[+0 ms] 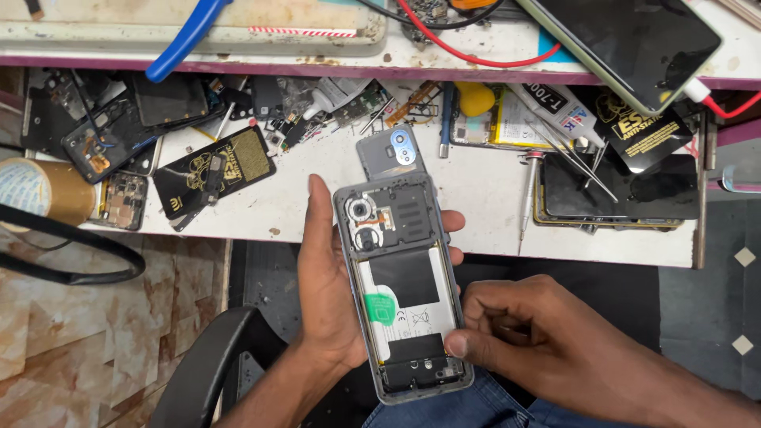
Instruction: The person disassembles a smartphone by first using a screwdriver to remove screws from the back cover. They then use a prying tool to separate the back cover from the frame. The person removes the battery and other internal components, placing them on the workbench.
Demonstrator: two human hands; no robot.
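a: where's the phone (404, 285)?

b: in the left hand (329, 293), back cover off, insides facing up. palm cups its left edge, fingertips curl round the right edge. it sits above the lap, just short of the bench (476, 198) edge.

a: which way does it run?

b: long axis runs near enough straight away from the body, camera end far, charging end near, tilted a touch to the left at the top.

a: and the right hand (539, 341)?

b: it comes in from the right, at the lower end. fingers folded in, thumb tip pressing the phone's right rim beside the battery (408, 305), low down. can't tell if anything small is pinched in the curled fingers.

a: so which hand is nearer the bottom board?

b: the right. its thumb is just above it; the left grips higher up the body.

a: anything beyond?

b: the grey back cover (390, 150) lies on the bench just past the phone's top, a screwdriver (527, 194) and tweezers (575, 162) to the right of it.
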